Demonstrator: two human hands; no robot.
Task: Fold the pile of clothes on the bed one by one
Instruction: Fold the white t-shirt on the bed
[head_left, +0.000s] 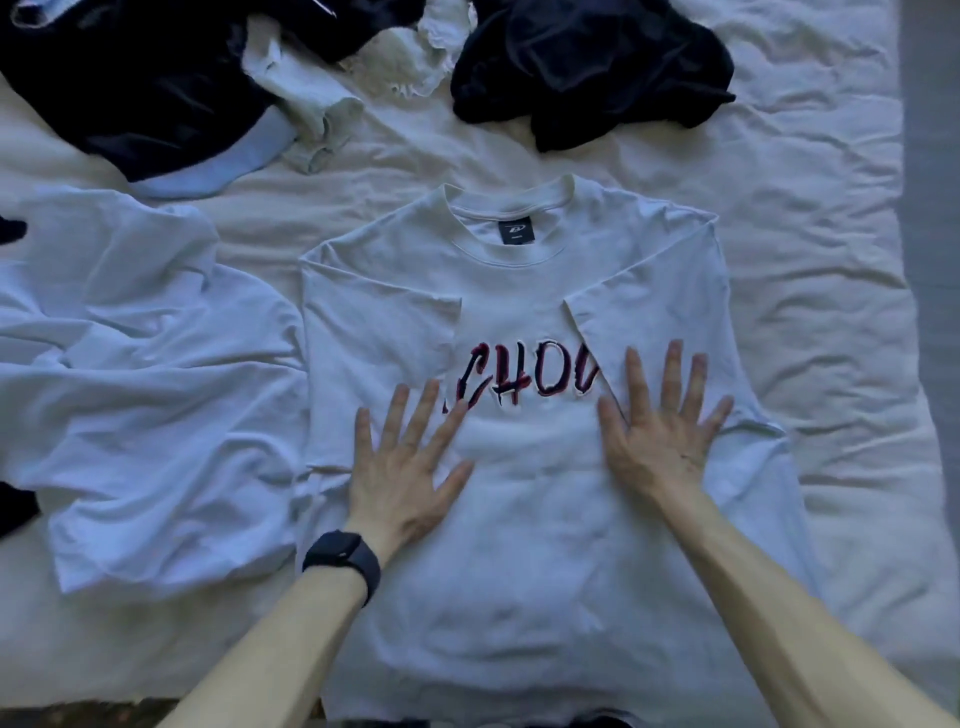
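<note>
Both hands flat, fingers spread: left (402, 462), right (660, 431), arms extended fwd.

Two arms come in from the bottom edge, at about 7 and 5 o'clock, with both forearms bare as far as the view shows. The left hand (405, 467) has a black smartwatch (340, 558) at its wrist, a dark rounded-rectangle face on a wide matte black band. The right hand (660, 441) and its wrist are bare.

Folded sleeves (649, 322) cover ends of lettering (524, 382)
</note>
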